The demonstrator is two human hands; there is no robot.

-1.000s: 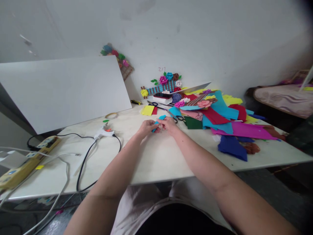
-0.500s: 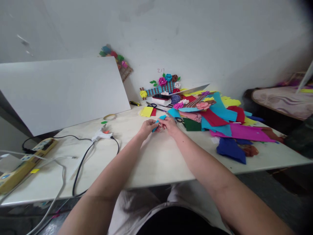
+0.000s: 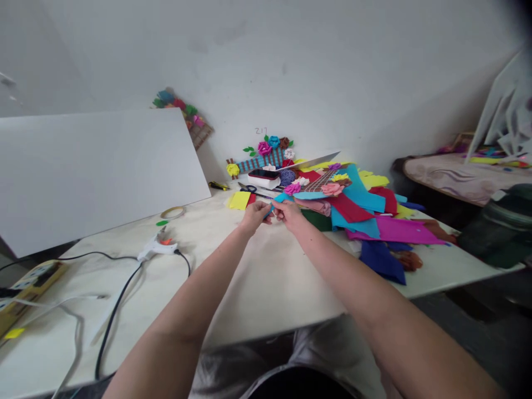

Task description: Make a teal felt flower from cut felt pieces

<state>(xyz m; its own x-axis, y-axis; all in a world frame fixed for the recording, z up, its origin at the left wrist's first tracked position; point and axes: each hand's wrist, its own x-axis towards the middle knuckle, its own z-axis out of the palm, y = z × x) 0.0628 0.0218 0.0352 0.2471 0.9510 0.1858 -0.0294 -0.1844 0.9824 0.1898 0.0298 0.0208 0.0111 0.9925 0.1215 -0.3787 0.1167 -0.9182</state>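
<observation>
Both hands meet over the white table (image 3: 270, 277), pinching a small piece of blue crepe paper (image 3: 270, 210) between them. My left hand (image 3: 256, 216) has its fingers closed on the paper's left side. My right hand (image 3: 287, 213) grips the other side, thumb and forefinger pressed together. The fingers cover much of the piece, so its exact shape is hard to see. Just behind the hands lie a yellow paper square (image 3: 239, 200) and scissors (image 3: 248, 188). A pile of coloured crepe paper (image 3: 353, 210) spreads to the right of my right hand.
A white glue gun (image 3: 158, 245) with a black cable lies at the left, near a tape roll (image 3: 172, 213) and a power strip (image 3: 29, 288). A white board (image 3: 100, 177) leans on the wall. Paper flowers (image 3: 273, 145) and a phone (image 3: 263, 174) are at the back. A dark bottle (image 3: 502, 227) stands right.
My view has shifted to the right, bringing more of the dark bottle and the right side into sight. Both hands keep hold of the blue paper, with slight finger movement.
</observation>
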